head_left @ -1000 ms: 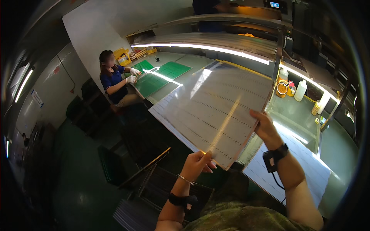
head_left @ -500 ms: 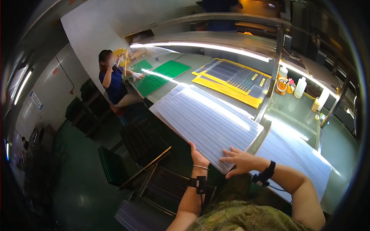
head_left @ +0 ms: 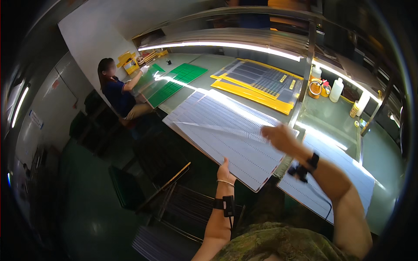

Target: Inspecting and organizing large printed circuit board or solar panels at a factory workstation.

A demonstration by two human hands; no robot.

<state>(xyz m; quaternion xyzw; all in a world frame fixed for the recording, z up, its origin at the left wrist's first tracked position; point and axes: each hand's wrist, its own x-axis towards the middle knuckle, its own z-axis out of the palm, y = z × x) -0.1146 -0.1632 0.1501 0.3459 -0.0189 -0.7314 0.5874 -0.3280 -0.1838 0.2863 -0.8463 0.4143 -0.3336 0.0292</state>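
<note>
Bench, front edge. Large pale rectangular sheet with rows of small dark marks [head_left: 248, 163] lies aslant there, its near corner jutting past the bench. Bare left hand [head_left: 225, 175] at its near long edge, thumb up against the rim; fingers hidden, so I cannot tell whether they clamp it. Bare right hand [head_left: 281, 138] over the sheet's right side, blurred, fingers bunched; a pinch cannot be confirmed. A pale diagonal ridge [head_left: 213, 126] crosses the sheet toward those fingers, perhaps a lifted thin layer.

Step in hand, as I judge it: steadying with the left, working the top layer with the right. The next move would call for an even pull or lay, without creasing, and support under the overhanging corner.

Behind: yellow-bordered dark translucent films [head_left: 265, 82]. Right: a second pale marked sheet [head_left: 333, 176], flat, apart from both hands.
</note>
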